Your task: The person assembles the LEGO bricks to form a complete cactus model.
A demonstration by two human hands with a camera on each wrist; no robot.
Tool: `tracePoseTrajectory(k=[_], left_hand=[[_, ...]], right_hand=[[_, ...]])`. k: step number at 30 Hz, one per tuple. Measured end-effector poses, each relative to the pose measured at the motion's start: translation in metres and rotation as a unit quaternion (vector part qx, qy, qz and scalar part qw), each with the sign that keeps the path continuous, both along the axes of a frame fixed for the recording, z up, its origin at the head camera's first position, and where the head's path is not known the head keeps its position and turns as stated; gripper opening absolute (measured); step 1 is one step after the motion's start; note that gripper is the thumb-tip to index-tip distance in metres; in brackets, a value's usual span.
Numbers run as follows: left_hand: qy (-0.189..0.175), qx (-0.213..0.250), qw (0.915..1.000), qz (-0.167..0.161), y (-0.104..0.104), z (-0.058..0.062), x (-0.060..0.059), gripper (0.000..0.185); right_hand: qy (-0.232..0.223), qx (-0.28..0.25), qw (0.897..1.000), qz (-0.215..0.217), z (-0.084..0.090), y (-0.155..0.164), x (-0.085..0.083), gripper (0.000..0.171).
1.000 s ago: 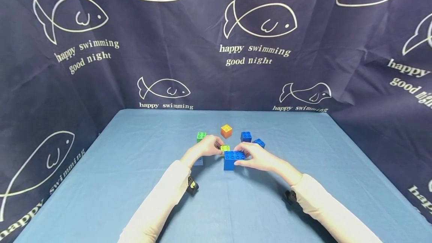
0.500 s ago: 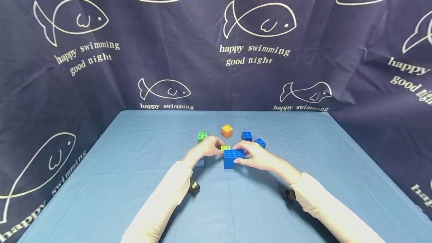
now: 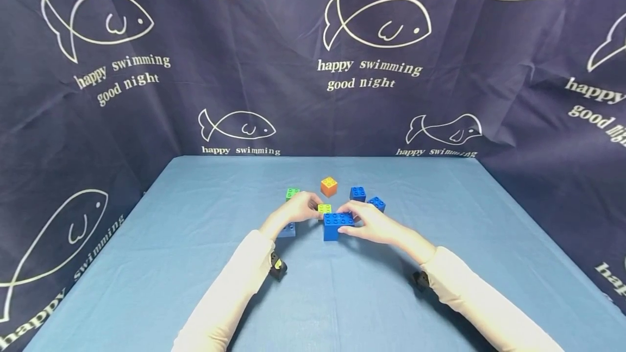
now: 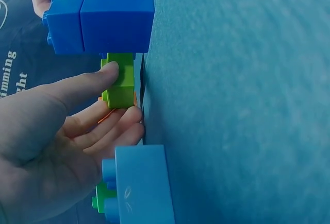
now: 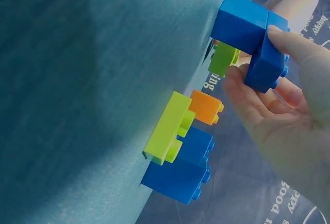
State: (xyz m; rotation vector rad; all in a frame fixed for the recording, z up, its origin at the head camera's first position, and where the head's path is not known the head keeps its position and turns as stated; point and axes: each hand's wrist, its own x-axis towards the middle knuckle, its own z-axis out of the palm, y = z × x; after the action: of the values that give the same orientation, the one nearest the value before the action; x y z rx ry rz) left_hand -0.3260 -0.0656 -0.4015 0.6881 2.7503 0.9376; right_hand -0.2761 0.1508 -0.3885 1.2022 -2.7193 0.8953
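Observation:
My left hand (image 3: 297, 208) pinches a small lime-green toy building brick (image 3: 324, 208), thumb on the near side and fingers behind, as the left wrist view shows. To its right, my right hand (image 3: 375, 225) grips a long blue brick (image 3: 338, 218) by its right part, thumb in front and fingers at the back. Under the long brick's left end is a second blue brick (image 3: 330, 233), joined to it, so the right part overhangs. The lime-green brick is just behind this blue pair, which partly covers it in the head view.
Left of the hands are a green brick (image 3: 292, 193) and a light blue brick (image 3: 286, 230). Behind them stand an orange brick (image 3: 329, 186) and two blue bricks (image 3: 358, 193). Another lime brick (image 5: 167, 126) shows in the right wrist view. A fish-print cloth (image 3: 274, 69) hangs behind the table.
The left hand and the lime-green brick have shifted slightly left and back, showing more of that brick behind the blue pair. The right hand keeps its grip almost unmoved.

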Motion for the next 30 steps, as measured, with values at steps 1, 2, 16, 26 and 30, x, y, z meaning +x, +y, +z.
tracePoseTrajectory(k=[1,2,16,26,30], left_hand=[[-0.001,0.004,1.0,0.001,0.0,0.001,0.0,0.031],[0.0,0.009,1.0,0.001,0.0,0.002,0.0,0.031],[0.008,0.058,0.9979,0.028,-0.012,0.005,0.005,0.034],[0.016,0.115,0.9927,0.032,-0.018,0.024,0.017,0.035],[0.019,0.126,0.9915,0.027,-0.018,0.029,0.019,0.035]], right_hand=[[0.0,-0.001,1.0,0.0,0.0,0.0,0.0,0.035],[0.0,-0.002,1.0,0.0,0.0,0.001,0.0,0.035],[-0.016,-0.008,1.0,-0.012,0.0,-0.001,0.004,0.034],[-0.002,-0.006,1.0,-0.018,-0.003,-0.003,0.002,0.037],[0.003,0.0,1.0,-0.022,-0.002,-0.004,0.001,0.038]])
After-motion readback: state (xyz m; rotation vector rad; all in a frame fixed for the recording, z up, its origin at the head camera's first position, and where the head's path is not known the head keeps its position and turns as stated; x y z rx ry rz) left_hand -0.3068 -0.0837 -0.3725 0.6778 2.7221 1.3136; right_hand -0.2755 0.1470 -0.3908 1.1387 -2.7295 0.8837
